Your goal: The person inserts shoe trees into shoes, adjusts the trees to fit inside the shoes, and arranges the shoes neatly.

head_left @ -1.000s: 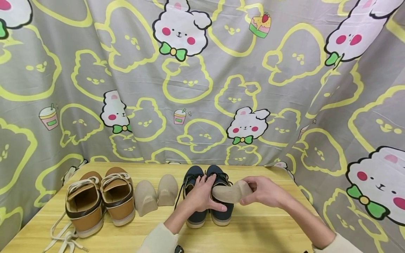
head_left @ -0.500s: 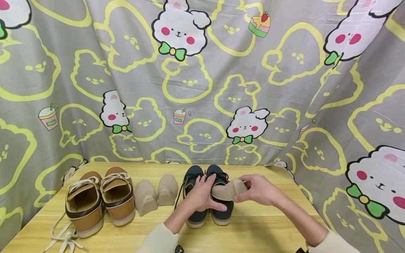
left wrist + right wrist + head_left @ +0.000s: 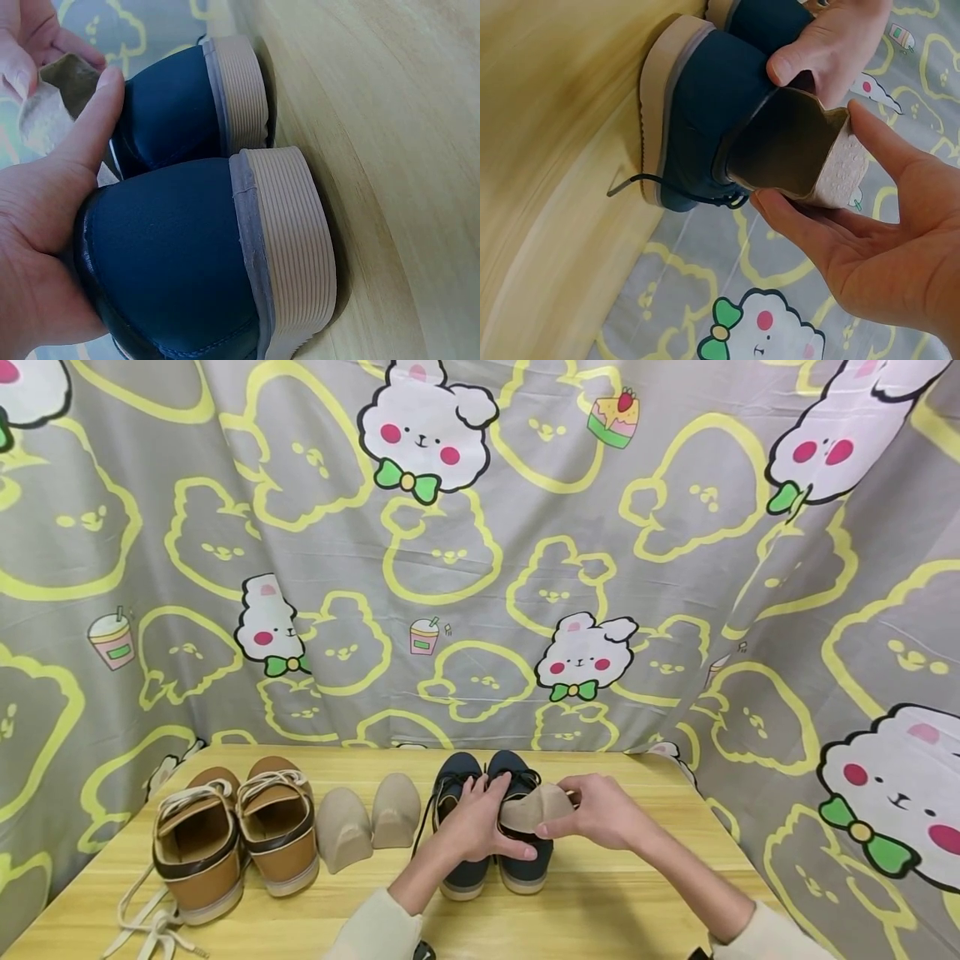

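Note:
Two dark blue lace-up shoes stand side by side on the wooden table, the left shoe [image 3: 462, 878] and the right shoe [image 3: 527, 867]. My right hand [image 3: 603, 812] pinches a beige moulded-pulp shoe insert [image 3: 534, 807] between thumb and fingers. The insert sits at the right shoe's opening, its front end hidden inside; its hollow back faces the right wrist camera. Across the shoes lies my left hand [image 3: 480, 822], fingertips over the laces and thumb stretched toward the right shoe's heel. In the left wrist view both blue heels [image 3: 172, 247] show ribbed pale soles.
Two more beige inserts [image 3: 345, 831] lie left of the blue shoes. Farther left stands a pair of brown shoes [image 3: 281, 843] with cream laces, some trailing on the table [image 3: 315, 927]. A patterned grey curtain [image 3: 465, 568] hangs behind and along both sides.
My right hand has moved left toward the right blue shoe, and less of the insert's length shows now. The left hand has stayed put over the shoes.

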`<state>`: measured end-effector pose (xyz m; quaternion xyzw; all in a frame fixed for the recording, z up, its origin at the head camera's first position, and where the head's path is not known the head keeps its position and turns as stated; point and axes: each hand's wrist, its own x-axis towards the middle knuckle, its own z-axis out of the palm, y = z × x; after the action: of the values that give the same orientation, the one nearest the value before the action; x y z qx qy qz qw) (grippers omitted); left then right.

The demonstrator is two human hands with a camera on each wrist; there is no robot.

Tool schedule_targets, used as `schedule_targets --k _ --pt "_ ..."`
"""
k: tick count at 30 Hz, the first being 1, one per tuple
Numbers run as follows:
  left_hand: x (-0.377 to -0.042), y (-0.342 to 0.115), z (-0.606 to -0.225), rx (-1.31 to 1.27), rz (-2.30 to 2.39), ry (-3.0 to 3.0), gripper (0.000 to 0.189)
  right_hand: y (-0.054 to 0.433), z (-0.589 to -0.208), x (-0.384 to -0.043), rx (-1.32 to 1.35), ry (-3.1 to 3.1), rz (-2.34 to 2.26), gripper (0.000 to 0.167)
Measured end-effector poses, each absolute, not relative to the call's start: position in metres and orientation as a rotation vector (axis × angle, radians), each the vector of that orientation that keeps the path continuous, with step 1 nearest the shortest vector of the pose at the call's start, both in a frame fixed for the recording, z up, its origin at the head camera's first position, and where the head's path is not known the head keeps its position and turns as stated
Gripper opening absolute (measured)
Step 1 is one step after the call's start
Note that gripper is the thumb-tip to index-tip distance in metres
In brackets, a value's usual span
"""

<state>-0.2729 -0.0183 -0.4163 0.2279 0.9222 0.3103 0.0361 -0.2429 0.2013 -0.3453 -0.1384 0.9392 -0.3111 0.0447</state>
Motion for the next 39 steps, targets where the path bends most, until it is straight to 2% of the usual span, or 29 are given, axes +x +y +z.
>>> schedule_targets --k 11,22,28,35,39 --pt "-0.271 -0.020 -0.415 0.707 0.970 2.820 0.119 0.187 -0.357 -0.245 -0.442 2.952 -0.930 0.044" --pt "-0.272 -0.019 -0.415 0.720 0.958 2.841 0.118 0.174 -0.367 -0.248 -0.406 3.020 -0.858 0.045" --pt "-0.272 -0.019 -0.415 0.709 0.953 2.840 0.119 0.168 -0.372 -0.251 -0.382 3.085 -0.801 0.051" --pt "-0.273 -0.018 -0.416 0.707 0.948 2.842 0.120 0.162 -0.378 -0.255 -0.370 3.141 -0.732 0.068" --pt "-0.272 -0.019 -0.415 0.708 0.951 2.844 0.120 0.161 -0.381 -0.257 -0.384 3.154 -0.702 0.068"
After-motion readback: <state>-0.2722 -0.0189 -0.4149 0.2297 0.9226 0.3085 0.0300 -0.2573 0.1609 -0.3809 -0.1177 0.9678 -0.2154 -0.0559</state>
